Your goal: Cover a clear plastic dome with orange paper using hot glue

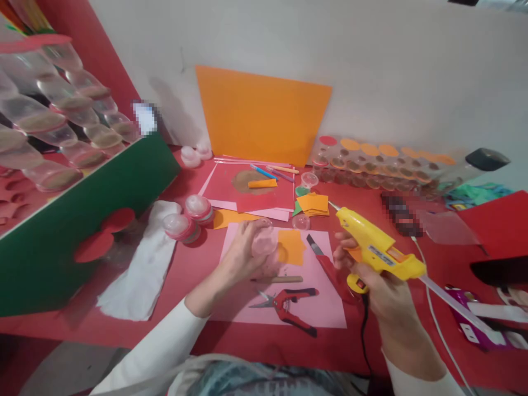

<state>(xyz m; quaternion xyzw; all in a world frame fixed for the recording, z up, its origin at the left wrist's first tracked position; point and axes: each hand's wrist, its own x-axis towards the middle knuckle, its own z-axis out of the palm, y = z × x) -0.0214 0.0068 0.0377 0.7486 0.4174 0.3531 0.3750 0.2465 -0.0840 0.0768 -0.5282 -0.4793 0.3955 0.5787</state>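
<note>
My left hand [243, 253] is closed round a small clear plastic cup [264, 241], held just above a pink paper sheet [325, 308]. An orange paper square [291, 246] lies right beside the cup. My right hand [373, 280] grips a yellow glue gun [377, 247], its nozzle pointing up and left, a clear glue stick jutting from its back. On the pink sheet lie red-handled scissors [289, 305], a wooden stick [278, 279] and a red utility knife [330, 269].
A large orange sheet [264, 113] leans on the wall. Red and pink papers with pencils [251, 190] lie behind. Pink-rimmed cups [190, 217] and a white cloth [144, 264] sit left, beside a green board [78, 220]. A row of clear cups [383, 165] lies right.
</note>
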